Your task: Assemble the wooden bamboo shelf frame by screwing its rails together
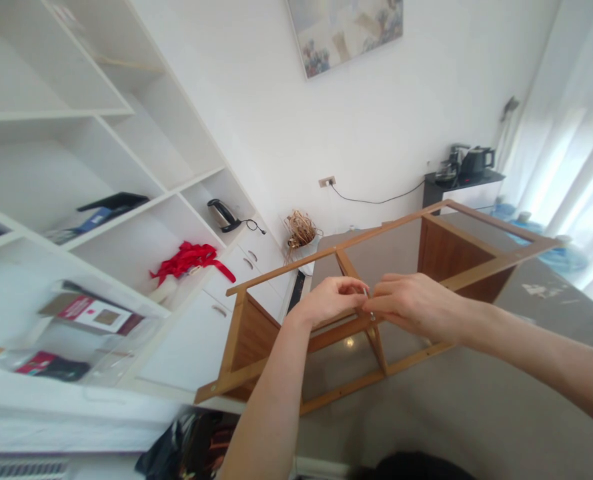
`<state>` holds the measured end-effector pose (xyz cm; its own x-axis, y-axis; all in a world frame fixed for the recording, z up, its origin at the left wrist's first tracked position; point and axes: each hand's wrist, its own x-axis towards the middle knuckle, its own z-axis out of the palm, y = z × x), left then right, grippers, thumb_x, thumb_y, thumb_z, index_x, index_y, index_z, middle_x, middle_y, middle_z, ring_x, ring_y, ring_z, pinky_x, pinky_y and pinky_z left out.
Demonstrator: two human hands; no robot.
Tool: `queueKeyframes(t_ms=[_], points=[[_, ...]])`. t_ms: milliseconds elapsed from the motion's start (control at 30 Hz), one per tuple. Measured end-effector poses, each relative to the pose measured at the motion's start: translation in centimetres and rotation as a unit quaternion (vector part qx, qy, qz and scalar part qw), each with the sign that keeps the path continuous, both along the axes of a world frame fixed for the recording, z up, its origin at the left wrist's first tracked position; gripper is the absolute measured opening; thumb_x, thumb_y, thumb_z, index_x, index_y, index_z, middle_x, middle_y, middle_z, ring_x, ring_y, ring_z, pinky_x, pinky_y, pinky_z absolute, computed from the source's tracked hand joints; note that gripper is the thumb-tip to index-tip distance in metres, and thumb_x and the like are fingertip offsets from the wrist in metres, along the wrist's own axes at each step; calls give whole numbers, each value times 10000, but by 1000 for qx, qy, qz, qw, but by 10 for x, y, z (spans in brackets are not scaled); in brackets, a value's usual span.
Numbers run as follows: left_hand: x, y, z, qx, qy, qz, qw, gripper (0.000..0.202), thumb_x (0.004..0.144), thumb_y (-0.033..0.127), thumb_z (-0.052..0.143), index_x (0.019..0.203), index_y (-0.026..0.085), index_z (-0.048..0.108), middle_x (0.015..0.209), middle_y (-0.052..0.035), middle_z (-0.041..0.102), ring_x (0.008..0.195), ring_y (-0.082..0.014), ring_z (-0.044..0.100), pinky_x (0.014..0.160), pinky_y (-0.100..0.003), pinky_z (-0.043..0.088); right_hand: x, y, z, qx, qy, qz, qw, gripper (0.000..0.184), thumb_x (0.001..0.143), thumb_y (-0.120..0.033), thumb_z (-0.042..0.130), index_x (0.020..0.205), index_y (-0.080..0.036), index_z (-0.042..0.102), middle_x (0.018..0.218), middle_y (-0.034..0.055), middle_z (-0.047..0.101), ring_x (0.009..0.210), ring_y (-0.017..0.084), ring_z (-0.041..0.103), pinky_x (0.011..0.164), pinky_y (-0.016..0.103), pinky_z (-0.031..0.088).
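A wooden frame with brown panels lies on its side on the grey table. Above its middle crossbar, my left hand is closed, thumb and forefinger pinching a thin silvery metal piece. My right hand meets it there from the right, fingers curled and closed at the same spot; whatever lies between those fingertips is hidden. Just below them, a small metal fitting shows at the joint of the crossbar. The metal piece is too small to name exactly.
White shelves stand on the left, holding a kettle, red cloth and boxes. Dried plants stand behind the frame. A coffee maker sits on a black cabinet at the back right, near water bottles.
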<state>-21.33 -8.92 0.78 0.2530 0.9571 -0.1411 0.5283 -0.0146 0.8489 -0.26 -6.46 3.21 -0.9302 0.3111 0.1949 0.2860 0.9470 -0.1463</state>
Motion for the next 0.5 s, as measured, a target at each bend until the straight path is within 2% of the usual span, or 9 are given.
queueKeyframes(t_ms=[100,200,267,367,500], points=[[10,7,-5,23,15,-15,1000,271,758,228,584,991,173,709,735,-9,674,641,-134,567,588,-234,422,-3,2,0,33,-12,44,998,247,937,-157,418,893,-165,661,917,68,669,854,168,526,694,274,373],[15,1,-7,61,54,1,997,267,799,207,520,997,181,698,722,-4,660,628,-134,553,579,-238,410,-8,3,2,50,-35,59,996,224,920,-137,446,875,-148,665,944,84,673,883,178,531,723,282,395],[16,-10,-6,112,94,49,988,259,828,213,499,1009,194,683,760,-8,663,663,-142,564,623,-253,425,-13,1,5,62,-54,42,996,197,896,-141,480,873,-143,676,938,101,672,887,189,538,682,275,398],[18,-34,-4,187,144,117,965,210,868,231,482,946,204,675,858,-25,667,781,-160,584,733,-280,438,-20,-4,14,56,-81,-19,995,170,856,-156,524,866,-148,694,908,112,677,849,197,572,603,257,378],[23,-65,-4,225,196,156,942,194,886,228,482,808,198,657,819,-28,640,800,-172,572,760,-301,422,-30,-3,21,-28,-124,-76,989,219,827,-179,502,783,-186,717,774,68,705,714,179,628,589,257,371]])
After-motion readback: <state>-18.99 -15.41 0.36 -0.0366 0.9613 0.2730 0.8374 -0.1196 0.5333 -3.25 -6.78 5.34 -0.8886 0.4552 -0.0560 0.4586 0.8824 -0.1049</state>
